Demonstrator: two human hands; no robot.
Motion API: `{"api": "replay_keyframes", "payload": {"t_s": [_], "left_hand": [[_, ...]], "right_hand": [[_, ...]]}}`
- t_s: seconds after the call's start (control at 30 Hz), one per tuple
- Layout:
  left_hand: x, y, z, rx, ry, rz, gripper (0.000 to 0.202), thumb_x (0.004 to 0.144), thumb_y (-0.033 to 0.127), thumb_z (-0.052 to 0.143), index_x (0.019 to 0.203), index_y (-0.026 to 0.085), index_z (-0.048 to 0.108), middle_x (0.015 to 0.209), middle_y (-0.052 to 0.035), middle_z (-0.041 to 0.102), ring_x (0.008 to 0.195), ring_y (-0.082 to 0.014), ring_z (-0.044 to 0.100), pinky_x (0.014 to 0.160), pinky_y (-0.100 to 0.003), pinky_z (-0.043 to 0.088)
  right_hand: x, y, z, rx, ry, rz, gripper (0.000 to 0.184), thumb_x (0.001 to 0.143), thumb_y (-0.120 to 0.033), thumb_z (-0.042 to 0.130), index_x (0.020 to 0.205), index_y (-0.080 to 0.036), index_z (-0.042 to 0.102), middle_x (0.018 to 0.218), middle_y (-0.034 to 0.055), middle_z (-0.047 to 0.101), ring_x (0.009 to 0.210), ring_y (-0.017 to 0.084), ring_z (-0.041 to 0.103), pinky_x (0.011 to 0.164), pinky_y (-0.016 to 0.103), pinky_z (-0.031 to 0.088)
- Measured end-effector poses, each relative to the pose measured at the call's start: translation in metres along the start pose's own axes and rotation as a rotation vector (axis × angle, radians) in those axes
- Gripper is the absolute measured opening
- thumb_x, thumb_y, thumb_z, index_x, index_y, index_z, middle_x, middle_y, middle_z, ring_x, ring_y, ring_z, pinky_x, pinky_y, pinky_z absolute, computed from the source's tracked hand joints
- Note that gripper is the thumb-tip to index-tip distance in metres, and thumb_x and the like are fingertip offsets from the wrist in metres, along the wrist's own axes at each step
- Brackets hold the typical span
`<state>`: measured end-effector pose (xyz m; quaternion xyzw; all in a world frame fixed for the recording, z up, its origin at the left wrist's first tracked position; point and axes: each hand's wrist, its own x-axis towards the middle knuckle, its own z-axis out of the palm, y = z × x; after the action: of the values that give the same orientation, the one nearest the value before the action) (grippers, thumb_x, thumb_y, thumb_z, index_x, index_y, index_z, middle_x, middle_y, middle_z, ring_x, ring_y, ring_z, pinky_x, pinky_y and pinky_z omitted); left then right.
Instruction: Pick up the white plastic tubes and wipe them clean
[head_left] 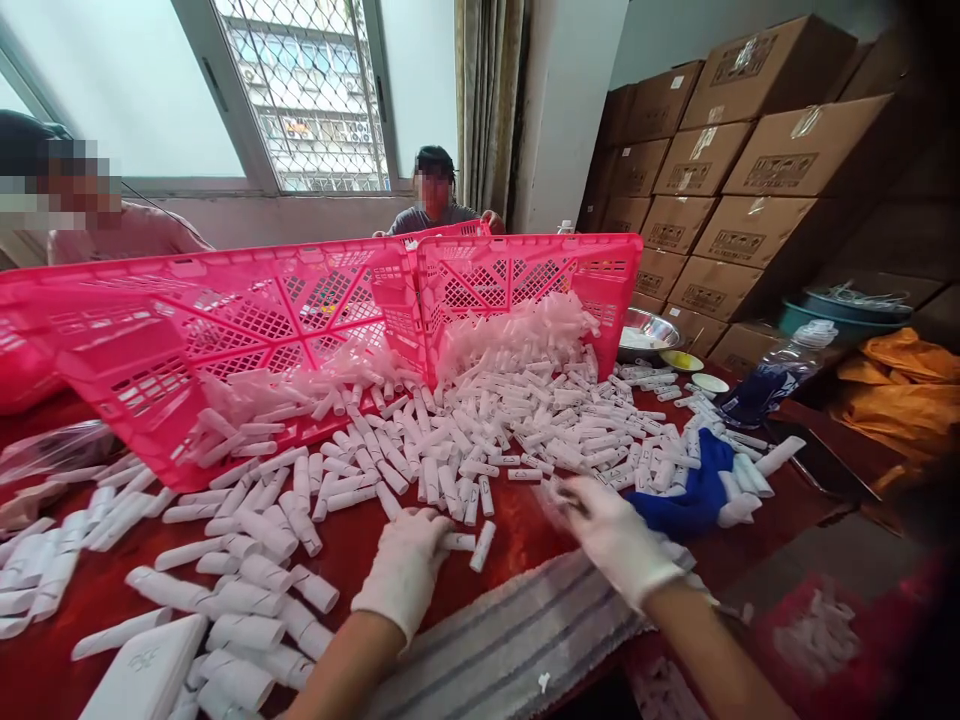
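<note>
My left hand (409, 562), in a white glove with bare fingertips, is closed at the near side of the pile. Its fingers are on a small white paper roll (459, 541), and another short roll (483, 547) lies just beside it. My right hand (616, 535), gloved the same way, pinches a piece of thin clear plastic (553, 500) above the red tabletop. Several white rolls (442, 445) are heaped ahead of both hands. Below them a grey striped cloth (495, 640) lies along the table's near edge.
Pink plastic baskets (292, 300) lie tipped toward me, with rolls spilling out. A blue cloth (690, 490) and a bottle of dark liquid (776, 375) are at right. Stacked cartons (739, 240) stand behind. Two people sit across the table. A white box (146, 670) lies at near left.
</note>
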<state>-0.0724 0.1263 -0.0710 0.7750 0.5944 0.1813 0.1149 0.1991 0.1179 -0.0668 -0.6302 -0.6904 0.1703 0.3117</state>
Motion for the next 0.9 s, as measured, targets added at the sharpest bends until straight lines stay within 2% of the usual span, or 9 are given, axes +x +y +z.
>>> {"api": "replay_keyframes", "payload": {"t_s": [0.07, 0.13, 0.23, 0.3, 0.37, 0.5, 0.67, 0.8, 0.9], "left_hand": [[-0.012, 0.007, 0.008, -0.073, -0.002, -0.005, 0.016, 0.075, 0.014, 0.060, 0.085, 0.024, 0.068, 0.092, -0.0027, 0.070, 0.085, -0.0199, 0.062, 0.075, -0.028, 0.046], [-0.027, 0.012, 0.012, -0.157, 0.019, -0.038, 0.020, 0.084, 0.020, 0.050, 0.100, 0.022, 0.063, 0.100, -0.0050, 0.069, 0.090, -0.0183, 0.063, 0.080, -0.028, 0.048], [-0.047, 0.021, 0.013, -0.468, 0.010, -0.152, 0.029, 0.092, 0.032, 0.039, 0.113, 0.020, 0.054, 0.110, -0.0063, 0.066, 0.100, -0.0169, 0.062, 0.088, -0.028, 0.047], [-0.055, 0.031, 0.012, -0.724, -0.025, -0.236, 0.035, 0.091, 0.041, 0.039, 0.115, 0.020, 0.053, 0.112, -0.0066, 0.066, 0.103, -0.0187, 0.061, 0.091, -0.030, 0.046], [-0.057, 0.042, 0.010, -0.870, -0.054, -0.295, 0.039, 0.089, 0.046, 0.041, 0.113, 0.019, 0.056, 0.109, -0.0074, 0.067, 0.101, -0.0207, 0.061, 0.090, -0.032, 0.046], [-0.053, 0.058, 0.004, -0.943, -0.099, -0.353, 0.044, 0.085, 0.052, 0.046, 0.105, 0.016, 0.060, 0.102, -0.0077, 0.069, 0.096, -0.0218, 0.062, 0.087, -0.031, 0.047], [-0.062, 0.051, 0.009, -0.848, -0.057, -0.320, 0.036, 0.084, 0.047, 0.050, 0.103, 0.019, 0.061, 0.103, -0.0064, 0.069, 0.096, -0.0212, 0.063, 0.087, -0.030, 0.048], [-0.068, 0.049, 0.010, -0.722, -0.021, -0.238, 0.033, 0.082, 0.041, 0.055, 0.106, 0.020, 0.061, 0.106, -0.0080, 0.068, 0.097, -0.0220, 0.062, 0.090, -0.032, 0.046], [-0.064, 0.061, 0.003, -0.887, -0.188, -0.217, 0.031, 0.084, 0.043, 0.052, 0.099, 0.018, 0.063, 0.099, -0.0073, 0.070, 0.092, -0.0211, 0.064, 0.085, -0.029, 0.049]], "right_hand": [[0.035, -0.010, 0.027, -0.016, -0.010, -0.049, 0.023, 0.079, -0.015, 0.051, 0.096, -0.019, 0.064, 0.103, 0.0101, 0.067, 0.102, 0.024, 0.058, 0.094, 0.038, 0.041], [0.054, -0.015, 0.046, -0.009, -0.023, -0.059, 0.017, 0.078, -0.013, 0.052, 0.087, -0.019, 0.066, 0.097, 0.0115, 0.067, 0.102, 0.027, 0.057, 0.094, 0.042, 0.040], [0.049, -0.018, 0.058, 0.034, -0.024, -0.054, 0.014, 0.082, -0.018, 0.052, 0.084, -0.016, 0.065, 0.094, 0.0149, 0.067, 0.098, 0.029, 0.057, 0.090, 0.046, 0.042], [0.032, -0.023, 0.055, 0.095, -0.022, -0.047, 0.019, 0.088, -0.025, 0.046, 0.095, -0.016, 0.062, 0.097, 0.0132, 0.066, 0.094, 0.025, 0.060, 0.085, 0.040, 0.047], [0.012, -0.033, 0.048, 0.307, -0.060, -0.014, 0.026, 0.092, -0.034, 0.042, 0.102, -0.018, 0.058, 0.096, 0.0090, 0.067, 0.086, 0.020, 0.063, 0.075, 0.032, 0.051], [-0.013, -0.057, 0.031, 0.816, -0.142, 0.103, 0.028, 0.079, -0.045, 0.063, 0.089, -0.019, 0.064, 0.085, 0.0039, 0.068, 0.081, 0.019, 0.064, 0.073, 0.030, 0.052], [-0.013, -0.061, 0.009, 0.754, -0.297, 0.066, 0.022, 0.077, -0.039, 0.067, 0.081, -0.017, 0.065, 0.076, 0.0018, 0.066, 0.075, 0.017, 0.062, 0.070, 0.029, 0.049], [-0.014, -0.061, -0.008, 0.569, -0.378, -0.081, 0.014, 0.082, -0.030, 0.061, 0.078, -0.017, 0.064, 0.076, 0.0022, 0.062, 0.073, 0.016, 0.059, 0.068, 0.028, 0.046], [-0.023, -0.072, -0.010, 0.595, -0.348, -0.234, 0.017, 0.087, -0.029, 0.055, 0.076, -0.018, 0.061, 0.081, 0.0030, 0.058, 0.078, 0.016, 0.057, 0.074, 0.028, 0.046]]}}
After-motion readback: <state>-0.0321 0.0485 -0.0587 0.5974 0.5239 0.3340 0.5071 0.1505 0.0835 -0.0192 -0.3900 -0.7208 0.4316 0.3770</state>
